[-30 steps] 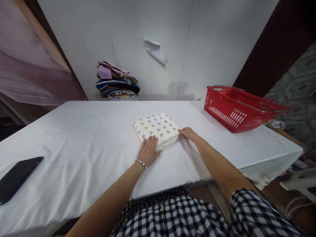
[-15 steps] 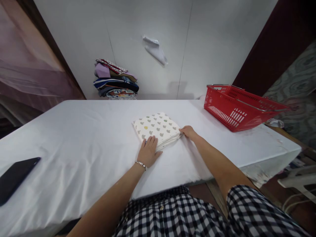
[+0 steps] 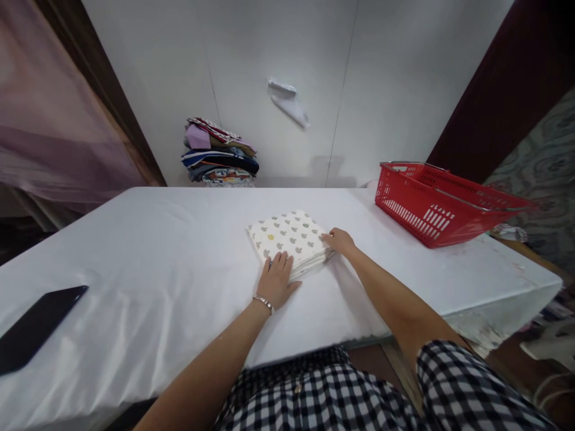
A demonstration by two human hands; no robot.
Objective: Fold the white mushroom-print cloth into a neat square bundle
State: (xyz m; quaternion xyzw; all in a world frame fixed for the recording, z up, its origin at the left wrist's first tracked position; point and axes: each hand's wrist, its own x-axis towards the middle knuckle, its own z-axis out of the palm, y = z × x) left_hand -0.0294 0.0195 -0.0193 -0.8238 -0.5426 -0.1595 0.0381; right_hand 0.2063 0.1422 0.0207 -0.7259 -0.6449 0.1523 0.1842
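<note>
A folded white cloth (image 3: 290, 233) with grey apple shapes and a few yellow and green ones lies on the white-covered table (image 3: 179, 239). Its layers show along the front edge. My left hand (image 3: 276, 281) rests flat on the cloth's near left edge, fingers stretched out and thumb apart, with a bracelet at the wrist. At the right corner, my right hand (image 3: 339, 240) pinches the cloth, fingertips on top; the thumb is partly hidden.
A red plastic basket (image 3: 431, 209) stands at the table's right side. Stacked clothes (image 3: 220, 152) sit beyond the far edge by the wall. On the left lies a dark flat device (image 3: 40, 326). White plastic (image 3: 290, 105) hangs on the wall.
My right fingers have shifted slightly inward over the cloth's right corner. The left hand stays flat on the cloth. The whole view has shifted a little.
</note>
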